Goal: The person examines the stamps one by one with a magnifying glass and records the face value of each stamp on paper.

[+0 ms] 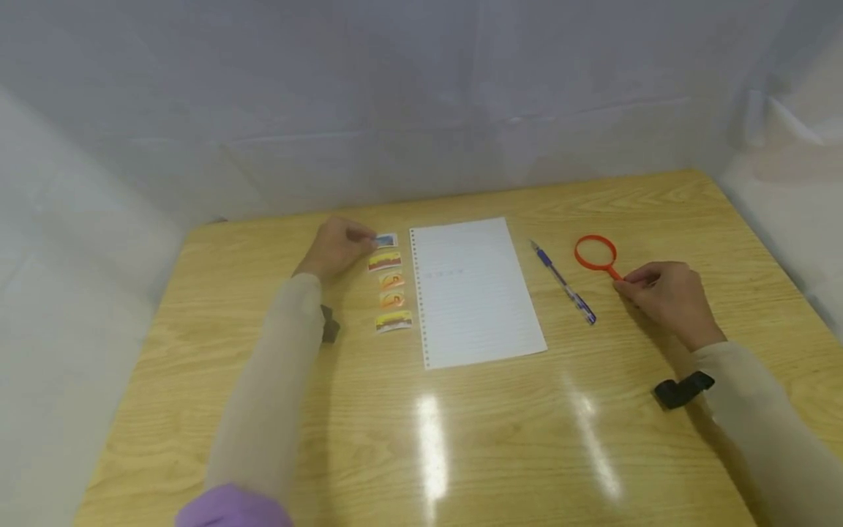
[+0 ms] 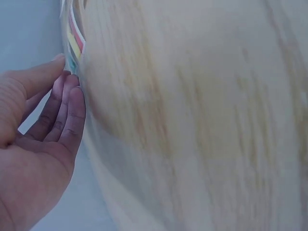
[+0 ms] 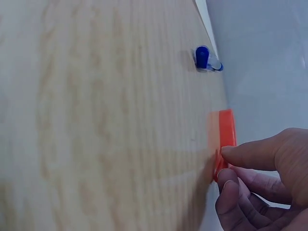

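Observation:
My left hand [image 1: 337,247] is at the far end of a column of small picture stamps, its thumb and fingertips pinching the left edge of the blue stamp [image 1: 386,240]. Below that lie a yellow and red-brown stamp [image 1: 385,261], two orange stamps [image 1: 391,280] and another yellow one [image 1: 394,320]. In the left wrist view the left hand's [image 2: 43,125] fingertips meet at a sliver of teal. On the right, my right hand [image 1: 672,298] pinches the handle of a red magnifying glass [image 1: 615,258]. The right wrist view shows thumb and fingers on its red handle [image 3: 224,163].
A lined sheet of paper [image 1: 477,300] with punched holes and faint writing lies right of the stamps. Between the sheet and the magnifying glass lies a blue pen [image 1: 563,282]. Everything rests on a wooden table [image 1: 500,432], with a pale cloth [image 1: 421,95] hanging behind it.

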A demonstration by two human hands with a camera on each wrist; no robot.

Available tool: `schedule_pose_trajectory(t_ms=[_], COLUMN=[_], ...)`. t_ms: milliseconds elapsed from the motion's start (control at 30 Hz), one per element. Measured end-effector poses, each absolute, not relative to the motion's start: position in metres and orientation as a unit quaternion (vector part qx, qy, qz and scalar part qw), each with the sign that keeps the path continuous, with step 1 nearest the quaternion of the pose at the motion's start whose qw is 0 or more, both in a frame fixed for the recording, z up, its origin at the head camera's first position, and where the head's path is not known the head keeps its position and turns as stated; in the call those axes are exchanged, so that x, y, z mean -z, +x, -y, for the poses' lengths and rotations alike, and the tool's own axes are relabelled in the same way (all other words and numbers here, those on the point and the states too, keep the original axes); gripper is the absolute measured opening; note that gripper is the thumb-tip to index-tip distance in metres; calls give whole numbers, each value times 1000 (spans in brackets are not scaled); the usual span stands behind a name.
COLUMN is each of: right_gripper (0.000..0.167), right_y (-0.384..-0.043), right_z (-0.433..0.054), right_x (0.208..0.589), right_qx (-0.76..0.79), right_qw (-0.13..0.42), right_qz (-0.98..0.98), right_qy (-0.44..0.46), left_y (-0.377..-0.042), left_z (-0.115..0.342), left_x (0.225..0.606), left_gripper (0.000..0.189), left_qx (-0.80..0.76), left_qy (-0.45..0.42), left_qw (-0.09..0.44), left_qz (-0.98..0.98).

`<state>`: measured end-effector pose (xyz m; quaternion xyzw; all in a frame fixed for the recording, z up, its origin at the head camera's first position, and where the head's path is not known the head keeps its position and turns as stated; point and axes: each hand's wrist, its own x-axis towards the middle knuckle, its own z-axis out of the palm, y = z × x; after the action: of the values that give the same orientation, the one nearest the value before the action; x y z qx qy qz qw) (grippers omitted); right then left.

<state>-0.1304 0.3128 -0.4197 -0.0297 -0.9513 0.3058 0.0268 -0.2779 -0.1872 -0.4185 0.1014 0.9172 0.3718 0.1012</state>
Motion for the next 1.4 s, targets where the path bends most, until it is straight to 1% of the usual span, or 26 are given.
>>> schedule_pose_trajectory(t_ms=[167,367,533,767,1000,1133,1233,1400], right_gripper=[32,29,26,26,31,33,34,35], right_y=[-132,-136,-138,-141,-145,-147,-147,-147], right_z=[-314,-310,-303,-292,-279,-273,-268,-261], right_x=[417,414,410,408,409,409,410,412], right_qx=[-308,-310,-309,-322,-310,-313,-315,-312], right_qw=[34,54,65,56,42,40,30,13], right_qz=[950,949,949,945,949,948,948,949], right_qy=[-33,-9,8,23,25,34,38,45], left_y=[-275,-265,-253,-230,-203,-190,-182,-167], left_z=[188,186,177,155,138,128,119,108], left_x=[414,404,397,387,386,388,389,389], left_gripper=[30,30,35,46,50,55,58,64], left_qx=[-372,-370,-367,-338,-312,-270,-224,-196], left_qy=[124,159,191,214,250,281,316,332], left_qw=[79,57,53,65,85,86,72,75], left_qz=[-917,-914,-909,-914,-912,-917,-919,-920])
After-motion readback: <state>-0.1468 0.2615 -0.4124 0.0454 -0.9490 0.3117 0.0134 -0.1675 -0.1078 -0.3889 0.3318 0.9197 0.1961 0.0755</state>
